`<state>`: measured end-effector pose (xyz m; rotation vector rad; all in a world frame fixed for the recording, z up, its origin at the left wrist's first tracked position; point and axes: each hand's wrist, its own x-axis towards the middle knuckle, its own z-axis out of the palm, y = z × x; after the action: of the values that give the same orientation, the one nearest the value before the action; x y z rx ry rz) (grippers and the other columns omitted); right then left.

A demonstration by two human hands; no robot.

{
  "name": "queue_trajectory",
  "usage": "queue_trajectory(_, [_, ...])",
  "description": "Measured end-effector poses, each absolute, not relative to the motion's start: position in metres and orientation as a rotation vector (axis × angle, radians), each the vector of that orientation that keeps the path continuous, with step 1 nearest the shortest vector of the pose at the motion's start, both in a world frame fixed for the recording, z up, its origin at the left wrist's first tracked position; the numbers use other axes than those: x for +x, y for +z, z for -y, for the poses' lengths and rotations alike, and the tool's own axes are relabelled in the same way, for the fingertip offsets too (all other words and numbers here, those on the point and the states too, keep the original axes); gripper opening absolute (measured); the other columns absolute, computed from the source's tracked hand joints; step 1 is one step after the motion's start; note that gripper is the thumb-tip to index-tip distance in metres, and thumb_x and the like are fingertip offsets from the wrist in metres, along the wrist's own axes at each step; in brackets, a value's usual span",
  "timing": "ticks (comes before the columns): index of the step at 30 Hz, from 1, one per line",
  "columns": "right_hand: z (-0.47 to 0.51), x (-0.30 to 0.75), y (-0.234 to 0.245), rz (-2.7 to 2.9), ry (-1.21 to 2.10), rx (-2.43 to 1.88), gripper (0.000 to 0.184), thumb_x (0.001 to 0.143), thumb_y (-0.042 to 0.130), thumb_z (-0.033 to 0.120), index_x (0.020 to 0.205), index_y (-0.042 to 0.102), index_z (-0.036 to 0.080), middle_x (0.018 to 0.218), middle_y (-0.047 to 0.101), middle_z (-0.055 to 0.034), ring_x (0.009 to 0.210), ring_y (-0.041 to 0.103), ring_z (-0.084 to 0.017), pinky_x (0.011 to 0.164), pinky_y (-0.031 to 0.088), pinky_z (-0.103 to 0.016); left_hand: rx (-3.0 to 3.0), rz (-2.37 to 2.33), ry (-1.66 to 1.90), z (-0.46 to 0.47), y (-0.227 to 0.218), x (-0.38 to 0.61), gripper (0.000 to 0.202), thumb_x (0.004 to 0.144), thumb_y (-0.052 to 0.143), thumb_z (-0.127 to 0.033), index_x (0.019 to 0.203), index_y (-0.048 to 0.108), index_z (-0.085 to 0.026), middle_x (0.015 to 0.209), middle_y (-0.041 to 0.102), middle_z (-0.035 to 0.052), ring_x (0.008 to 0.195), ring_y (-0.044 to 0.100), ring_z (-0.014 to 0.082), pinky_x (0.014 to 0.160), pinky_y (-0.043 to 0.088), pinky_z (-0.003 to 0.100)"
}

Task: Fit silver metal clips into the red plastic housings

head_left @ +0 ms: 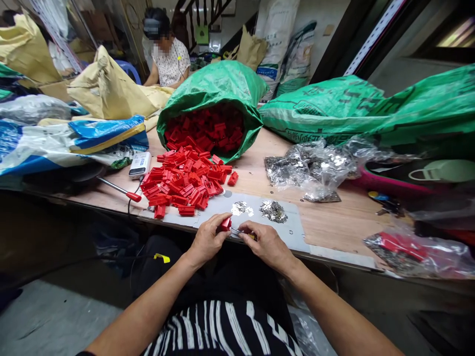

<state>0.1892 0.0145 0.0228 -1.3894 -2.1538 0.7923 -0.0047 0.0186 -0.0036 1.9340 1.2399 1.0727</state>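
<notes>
My left hand (210, 237) is closed on a small red plastic piece (226, 224) at the front edge of the table. Facing it, my right hand (265, 242) grips a small thin-tipped metal tool (236, 230) with a yellowish, dark handle; its exact kind is unclear. The tip points at the red piece, and I cannot tell whether they touch. Just beyond my hands, a little heap of flat silvery bits (242, 208) and a darker heap of small metal parts (273, 211) lie on a grey sheet (293, 230). Left of them spreads a pile of red plastic pieces (181, 180).
A green sack (222, 81) lies open behind the pile, full of red pieces. Clear bags of metal parts (315, 165) sit at right. A white device (140, 165) and a red-tipped rod (118, 189) are at left. Another person (168, 54) sits across the table.
</notes>
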Motion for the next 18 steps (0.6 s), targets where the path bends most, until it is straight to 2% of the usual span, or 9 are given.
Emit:
queue_trajectory(5, [-0.0183, 0.1889, 0.02, 2.192, 0.743, -1.271, 0.015, 0.085, 0.054, 0.018, 0.093, 0.066, 0.023, 0.089, 0.066, -0.0038, 0.082, 0.06, -0.018, 0.077, 0.045, -0.031, 1.93, -1.23, 1.076, -0.0204, -0.005, -0.0065, 0.046, 0.077, 0.063, -0.011, 0.12, 0.059, -0.024, 0.112, 0.068, 0.0053, 0.104, 0.063, 0.02, 0.096, 0.048, 0.039])
queue_trajectory(18, [-0.0153, 0.1822, 0.0188, 2.259, 0.649, -1.362, 0.016, 0.086, 0.051, 0.015, 0.093, 0.063, 0.024, 0.091, 0.064, -0.0038, 0.083, 0.061, -0.018, 0.076, 0.046, -0.031, 1.901, -1.229, 1.048, -0.0229, -0.0022, -0.0071, 0.035, 0.075, 0.064, -0.013, 0.109, 0.062, -0.022, 0.102, 0.069, 0.0032, 0.092, 0.064, 0.0174, 0.085, 0.051, 0.032])
